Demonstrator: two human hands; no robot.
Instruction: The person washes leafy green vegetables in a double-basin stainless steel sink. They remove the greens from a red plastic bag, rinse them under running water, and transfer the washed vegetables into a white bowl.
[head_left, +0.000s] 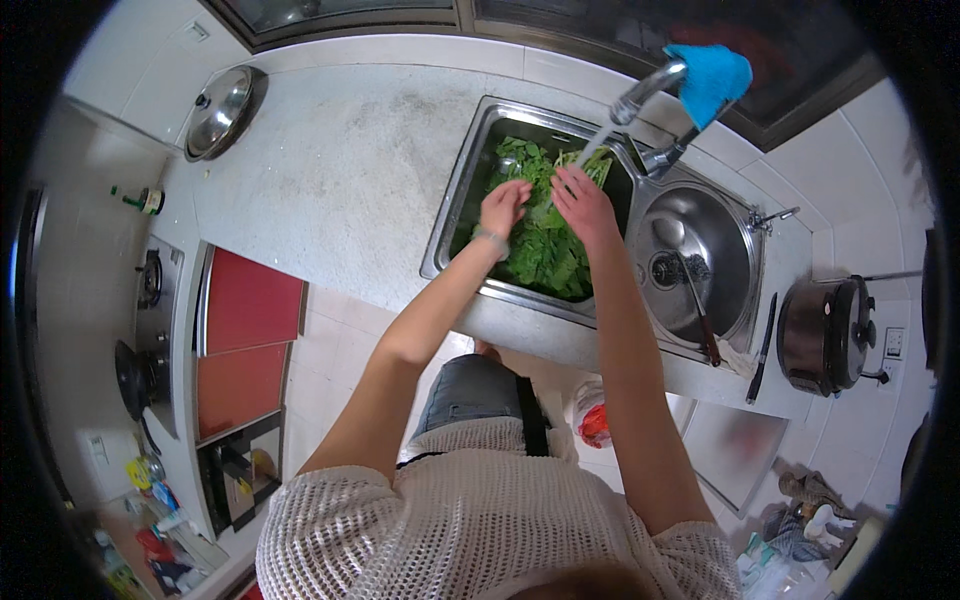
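Observation:
Leafy green vegetables (551, 255) fill much of the rectangular steel sink basin (466, 217), with pale stems bunched at its far right. Over the leaves is my left hand (506, 210), its fingers curled; whether it grips a leaf is hidden. My right hand (581, 202) is close beside it, fingers stretched and slightly apart, at the running water. The stream (596, 145) falls from the chrome faucet (637, 94) onto the stems by my right fingertips. A blue cloth (712, 82) is draped over the faucet's bend.
The round basin (694, 225) at right has a long dark-handled utensil (697, 307) leaning across it. A knife (763, 349) lies by a dark electric cooker (821, 337). A metal pan lid (219, 112) rests at the counter's far left. On the stove side is a black pan (133, 379).

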